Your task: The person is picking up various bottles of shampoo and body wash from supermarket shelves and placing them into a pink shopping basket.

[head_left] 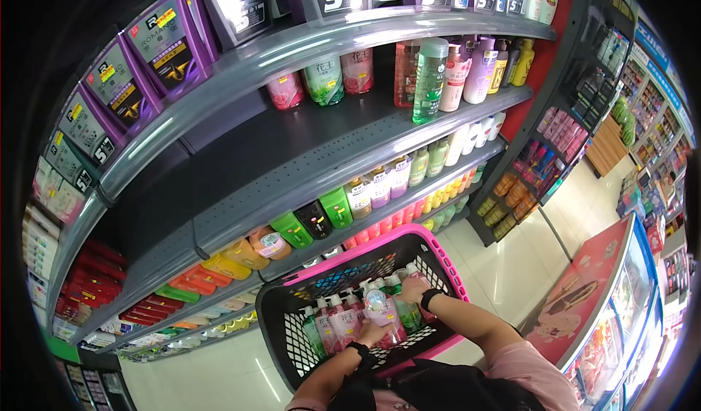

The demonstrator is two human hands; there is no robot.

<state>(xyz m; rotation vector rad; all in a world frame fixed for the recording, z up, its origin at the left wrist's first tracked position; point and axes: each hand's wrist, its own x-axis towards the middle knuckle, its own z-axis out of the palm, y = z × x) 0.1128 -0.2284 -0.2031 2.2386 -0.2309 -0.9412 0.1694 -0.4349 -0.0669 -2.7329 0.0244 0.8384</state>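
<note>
A black shopping basket (288, 367) with a pink rim stands in front of me, holding several pink and green pump bottles. My left hand (372, 333) is down in the basket, its fingers closed on the lower part of a pink pump bottle (380, 310) with a pale label. At the basket's right side, my right hand (416, 290) is curled at the tops of the bottles there, beside a green pump bottle (406, 313). What its fingers grip is hidden. More pink pump bottles (345, 325) stand left of my hands. Both wrists wear dark bands.
Store shelves (255, 148) rise beyond the basket, their edge close to its far rim. A green bottle (431, 81) and other bottles stand on the upper shelf. On the right are a wire rack (548, 148) and a red-sided display case (584, 287).
</note>
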